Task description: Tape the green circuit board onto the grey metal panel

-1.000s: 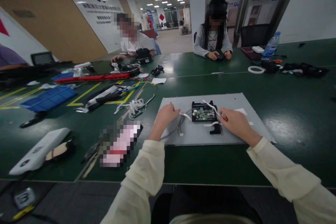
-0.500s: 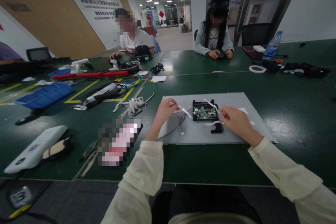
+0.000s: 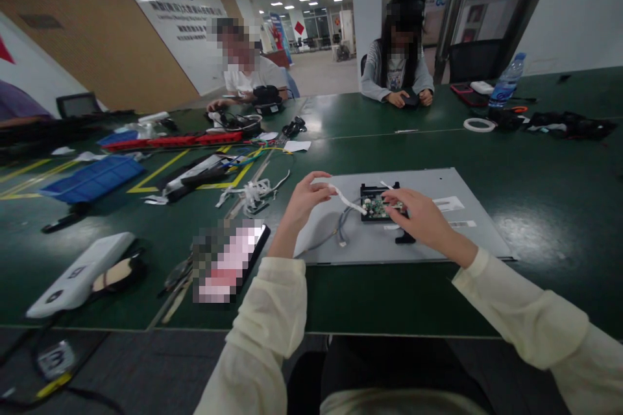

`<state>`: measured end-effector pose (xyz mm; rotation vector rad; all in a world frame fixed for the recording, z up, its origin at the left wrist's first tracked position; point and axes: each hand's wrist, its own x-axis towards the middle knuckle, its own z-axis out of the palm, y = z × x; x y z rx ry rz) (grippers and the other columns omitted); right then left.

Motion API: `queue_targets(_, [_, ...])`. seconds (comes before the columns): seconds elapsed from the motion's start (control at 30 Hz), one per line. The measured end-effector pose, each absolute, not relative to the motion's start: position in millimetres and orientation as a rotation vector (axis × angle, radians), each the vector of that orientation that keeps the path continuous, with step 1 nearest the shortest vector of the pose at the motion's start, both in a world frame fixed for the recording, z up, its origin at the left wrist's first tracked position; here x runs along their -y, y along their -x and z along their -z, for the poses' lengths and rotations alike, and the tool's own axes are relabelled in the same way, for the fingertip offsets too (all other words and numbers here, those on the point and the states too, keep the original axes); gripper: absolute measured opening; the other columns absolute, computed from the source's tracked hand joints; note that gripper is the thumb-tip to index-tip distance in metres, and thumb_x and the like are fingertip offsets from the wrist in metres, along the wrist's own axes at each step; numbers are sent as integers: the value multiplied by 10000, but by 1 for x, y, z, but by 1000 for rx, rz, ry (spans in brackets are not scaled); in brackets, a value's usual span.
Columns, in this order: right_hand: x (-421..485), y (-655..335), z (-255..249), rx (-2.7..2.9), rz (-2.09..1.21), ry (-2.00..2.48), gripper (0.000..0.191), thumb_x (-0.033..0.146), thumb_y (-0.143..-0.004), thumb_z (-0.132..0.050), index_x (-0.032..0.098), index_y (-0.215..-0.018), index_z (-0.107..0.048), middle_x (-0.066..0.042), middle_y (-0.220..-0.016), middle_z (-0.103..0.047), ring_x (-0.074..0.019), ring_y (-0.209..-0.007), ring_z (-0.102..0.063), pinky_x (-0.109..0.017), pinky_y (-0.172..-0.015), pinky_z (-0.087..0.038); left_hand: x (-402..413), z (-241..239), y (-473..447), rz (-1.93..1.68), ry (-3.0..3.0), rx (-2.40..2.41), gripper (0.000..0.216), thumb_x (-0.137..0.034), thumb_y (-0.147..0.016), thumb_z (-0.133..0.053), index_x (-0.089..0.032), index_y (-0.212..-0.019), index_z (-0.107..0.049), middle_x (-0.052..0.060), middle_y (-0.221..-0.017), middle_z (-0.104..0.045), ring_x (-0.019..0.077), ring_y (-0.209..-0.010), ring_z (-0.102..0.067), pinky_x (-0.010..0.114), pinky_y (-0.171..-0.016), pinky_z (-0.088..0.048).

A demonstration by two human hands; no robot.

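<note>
A grey metal panel [image 3: 452,233] lies flat on the green table in front of me. A small green circuit board [image 3: 376,205] in a black frame sits on it. My left hand [image 3: 304,198] is raised above the panel's left edge and pinches the end of a white flat ribbon cable [image 3: 349,200] that runs to the board. My right hand [image 3: 421,219] hovers over the board's right side, fingers closed on another white strip by the board. Grey wires [image 3: 335,233] trail from the board across the panel.
A phone [image 3: 228,262] lies left of the panel, with a white device [image 3: 73,275] further left. Loose white ribbons [image 3: 250,194], cables, a blue tray [image 3: 92,178] and a red bar [image 3: 170,141] fill the left. Two people sit across the table; a tape roll [image 3: 478,124] and bottle [image 3: 506,83] stand far right.
My left hand has lifted the white ribbon cable up off the panel. My right hand has moved left, over the circuit board.
</note>
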<state>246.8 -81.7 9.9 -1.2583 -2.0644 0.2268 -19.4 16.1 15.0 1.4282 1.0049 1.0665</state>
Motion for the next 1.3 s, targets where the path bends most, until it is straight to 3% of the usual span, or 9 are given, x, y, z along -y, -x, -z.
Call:
queue_targets(0.17, [73,-209,-13,2051,-358,1229,483,420,-857,-559,179,-1275,-531,-101,-1256,-588,-222,-1120,-559,-366,-953,-430,-17,-12,18,-1086,-1400,-881,382,-241,-614,-780,-170,-956,-625,13,-795,-690,140,-766,-650,259,-744,-489])
queue_targets(0.27, [67,-193,-12,2084,-370,1228,441,399,-837,-582,168,-1212,-591,-94,-1159,-647,-221,-1044,-598,-342,-903,-443,-16,-11,17,-1117,-1367,-860,342,-237,-604,-786,-164,-898,-628,9,-796,-681,138,-772,-648,268,-763,-490])
queue_targets(0.37, [66,-183,-12,2073,-423,1284,258,338,-865,-548,193,-1031,-680,-50,-919,-706,-182,-828,-642,-286,-760,-452,-14,-12,17,-1100,-1382,-880,334,-247,-607,-781,-161,-891,-627,7,-802,-675,141,-783,-647,276,-775,-490])
queue_targets(0.47, [67,-179,-12,2047,-473,1296,230,311,-899,-505,190,-867,-698,-30,-772,-695,-146,-699,-623,-242,-665,-416,-12,-14,16,-1093,-1411,-907,341,-266,-619,-772,-156,-906,-624,20,-822,-675,145,-793,-645,279,-777,-495])
queue_targets(0.77, [70,-177,-6,2036,-312,1331,242,293,-926,-468,198,-920,-690,-36,-855,-702,-156,-753,-623,-245,-683,-388,2,-17,5,-764,-1129,-780,432,-261,-769,-697,-183,-1174,-567,106,-1105,-673,168,-914,-673,296,-830,-528])
queue_targets(0.9, [71,-177,-4,2063,-246,1359,233,287,-923,-472,198,-936,-687,-50,-916,-703,-174,-818,-630,-252,-716,-394,3,-14,2,-746,-1103,-782,435,-240,-785,-685,-174,-1199,-567,103,-1022,-695,170,-864,-679,293,-798,-545])
queue_targets(1.07, [68,-178,-1,2013,-390,1325,230,284,-917,-478,183,-897,-684,-42,-800,-696,-157,-739,-629,-244,-697,-407,0,-11,4,-809,-1175,-845,305,-246,-735,-739,-139,-1007,-651,58,-831,-705,131,-725,-666,252,-726,-542])
queue_targets(1.17, [68,-176,2,1915,-537,1268,258,293,-906,-493,178,-1081,-645,-25,-764,-696,-152,-693,-632,-248,-698,-432,-3,-8,3,-865,-1214,-889,253,-263,-699,-760,-129,-894,-669,68,-848,-709,139,-716,-663,262,-707,-539])
queue_targets(1.3, [70,-172,4,1810,-628,1207,528,249,-889,-504,181,-1399,-383,5,-754,-693,-153,-683,-637,-272,-735,-463,-5,-5,1,-906,-1261,-960,264,-303,-669,-766,-131,-852,-685,71,-865,-716,157,-740,-663,277,-713,-533])
